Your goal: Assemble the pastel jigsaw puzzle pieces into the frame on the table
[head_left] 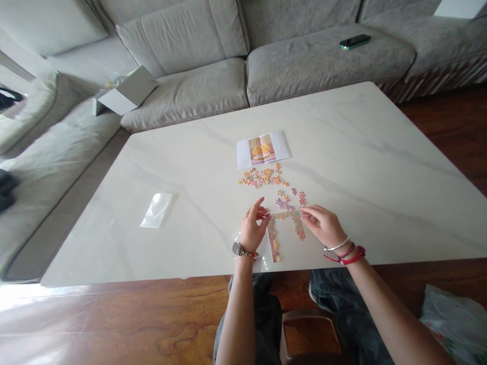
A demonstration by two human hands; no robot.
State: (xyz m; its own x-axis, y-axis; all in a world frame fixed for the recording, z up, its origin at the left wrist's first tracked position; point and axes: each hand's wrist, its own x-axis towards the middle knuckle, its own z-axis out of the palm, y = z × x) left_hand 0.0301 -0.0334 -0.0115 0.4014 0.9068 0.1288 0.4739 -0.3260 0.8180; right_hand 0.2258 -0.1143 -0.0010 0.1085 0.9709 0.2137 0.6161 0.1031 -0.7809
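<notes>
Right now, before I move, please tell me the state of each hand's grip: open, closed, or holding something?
Left hand: half open, fingers curled, no piece visible in it.
Right hand: touches a row of joined jigsaw pieces; whether it grips them cannot be told.

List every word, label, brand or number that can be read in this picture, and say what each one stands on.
Nothing is legible: the picture sheet, jigsaw pieces, wristwatch and phone show no text that can be read at this size.
</notes>
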